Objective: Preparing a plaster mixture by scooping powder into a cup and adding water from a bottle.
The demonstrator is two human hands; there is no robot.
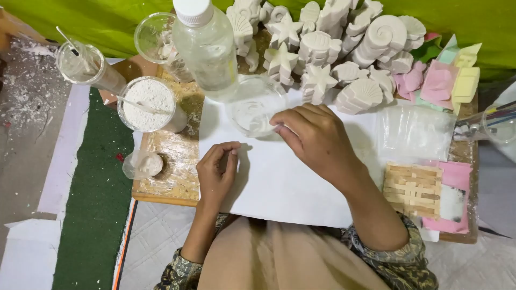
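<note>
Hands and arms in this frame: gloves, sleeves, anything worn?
Both hands are bare: no gloves, rings or watch visible on the left hand or right hand. Forearms are uncovered. Sleeves are pushed up toward the elbows, in a dark fabric with a busy olive, grey and tan pattern, seen on both arms.

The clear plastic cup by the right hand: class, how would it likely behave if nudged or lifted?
The clear plastic cup looks thin-walled, so it probably flexes when squeezed. It holds only a little white residue, so it is likely light and may slide on the white paper sheet. The right hand touches its rim, perhaps steadying it.
</note>
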